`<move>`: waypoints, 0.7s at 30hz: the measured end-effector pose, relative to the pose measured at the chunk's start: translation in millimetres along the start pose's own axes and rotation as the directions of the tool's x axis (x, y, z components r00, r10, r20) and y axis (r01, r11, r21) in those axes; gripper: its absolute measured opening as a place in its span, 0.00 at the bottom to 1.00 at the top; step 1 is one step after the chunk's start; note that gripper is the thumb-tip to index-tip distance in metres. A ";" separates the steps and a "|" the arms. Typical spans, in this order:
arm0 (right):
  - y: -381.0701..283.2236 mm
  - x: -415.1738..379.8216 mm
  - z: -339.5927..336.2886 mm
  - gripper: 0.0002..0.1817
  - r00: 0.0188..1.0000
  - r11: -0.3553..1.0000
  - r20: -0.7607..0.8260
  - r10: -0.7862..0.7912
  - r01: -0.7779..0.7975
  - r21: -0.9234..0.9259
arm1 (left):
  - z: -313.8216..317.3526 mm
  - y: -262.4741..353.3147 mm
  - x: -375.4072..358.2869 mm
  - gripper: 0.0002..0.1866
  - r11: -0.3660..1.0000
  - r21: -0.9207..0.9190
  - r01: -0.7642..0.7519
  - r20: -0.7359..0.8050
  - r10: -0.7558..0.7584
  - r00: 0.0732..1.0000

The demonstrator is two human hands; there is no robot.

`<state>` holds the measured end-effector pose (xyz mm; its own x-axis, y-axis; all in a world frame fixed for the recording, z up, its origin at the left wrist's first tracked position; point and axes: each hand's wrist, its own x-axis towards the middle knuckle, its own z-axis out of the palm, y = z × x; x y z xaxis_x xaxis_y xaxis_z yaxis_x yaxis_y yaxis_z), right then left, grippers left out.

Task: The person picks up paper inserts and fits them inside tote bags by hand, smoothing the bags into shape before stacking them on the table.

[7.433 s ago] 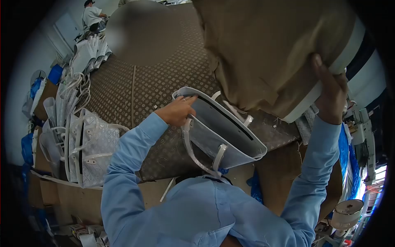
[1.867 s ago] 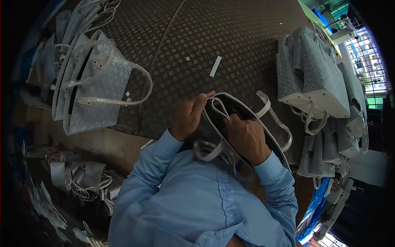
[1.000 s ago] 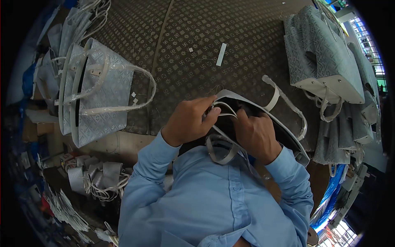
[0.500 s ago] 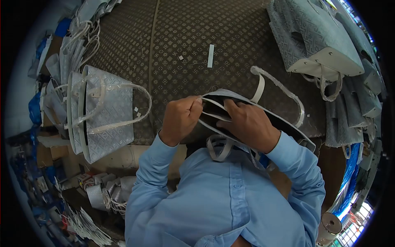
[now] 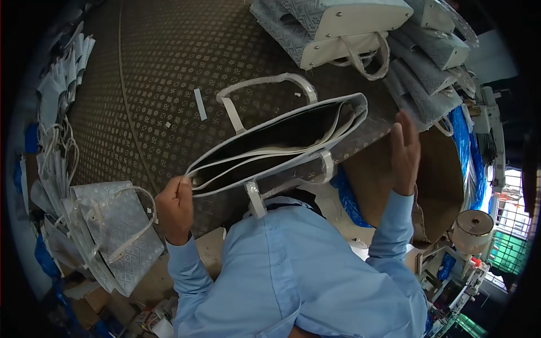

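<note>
A pale grey handbag (image 5: pixel 338 137) with a dark interior lies in front of my chest, its mouth gaping toward me. Inside, a divider edged in white runs along its length. One wrapped handle stretches out over the table, and the other hangs toward my shirt. My left hand (image 5: pixel 176 205) pinches the bag's left top corner, thumb uppermost. Off to the right of the bag, my right hand (image 5: pixel 406 152) is raised with its fingers stretched out, touching nothing.
Finished bags (image 5: pixel 360 22) with white studded bases are piled at the far right. Another patterned bag (image 5: pixel 121 225) lies at the left, near stacked grey pieces (image 5: pixel 59 84). A white strip (image 5: pixel 200 104) rests on the patterned table cover (image 5: pixel 163 50). An open cardboard box (image 5: pixel 389 191) stands below right.
My right hand has come out of the bag and moved away to the right, fingers extended. The bag's mouth has spread wider. My view has turned rightward.
</note>
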<state>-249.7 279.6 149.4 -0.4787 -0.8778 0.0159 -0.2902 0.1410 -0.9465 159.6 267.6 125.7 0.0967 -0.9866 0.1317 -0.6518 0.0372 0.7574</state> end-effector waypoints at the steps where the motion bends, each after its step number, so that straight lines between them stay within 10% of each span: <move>1: 25.3 -0.4 5.7 0.30 0.984 0.959 0.037 0.175 -0.179 0.218 | 2.4 -1.8 -4.1 0.10 1.000 -0.008 -0.001 0.000 0.001 1.000; 4: 49.9 -1.7 84.3 0.33 0.918 0.912 0.328 0.223 -0.315 0.263 | -0.3 6.7 -17.7 0.14 1.000 -0.003 -0.015 -0.024 0.015 1.000; 6: 43.2 15.8 133.9 0.34 0.920 0.806 0.354 -0.165 -0.081 0.586 | -9.0 6.9 -36.2 0.25 1.000 0.020 0.019 0.029 -0.019 0.999; 9: -0.6 38.1 183.1 0.30 0.693 0.926 0.645 -0.323 0.090 0.366 | -0.3 10.4 -56.9 0.26 0.969 -0.243 0.031 -0.051 -0.045 0.998; 12: -42.5 43.8 212.5 0.25 0.632 0.954 0.715 -0.298 0.226 0.197 | 20.3 14.0 -56.5 0.22 0.976 -0.003 -0.218 -0.066 0.217 0.974; 14: -36.8 44.2 222.5 0.24 0.693 0.920 0.632 -0.346 0.383 0.084 | 29.8 22.6 -52.9 0.20 0.956 0.093 -0.279 0.002 0.280 0.960; 16: -34.7 41.7 223.7 0.21 0.572 0.580 0.218 -0.791 0.814 -0.032 | 29.0 25.9 -50.3 0.19 0.924 0.177 -0.338 0.044 0.335 0.941; 21: -20.9 6.0 216.7 0.19 0.566 0.631 0.358 -0.742 0.771 0.088 | 14.3 40.5 -32.3 0.18 0.770 0.462 -0.440 0.213 0.385 0.898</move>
<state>-66.9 172.2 99.5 0.2411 -0.7658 0.5961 -0.4788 -0.6282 -0.6133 119.3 298.7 143.0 -0.3242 -0.9057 0.2733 -0.8920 0.3889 0.2304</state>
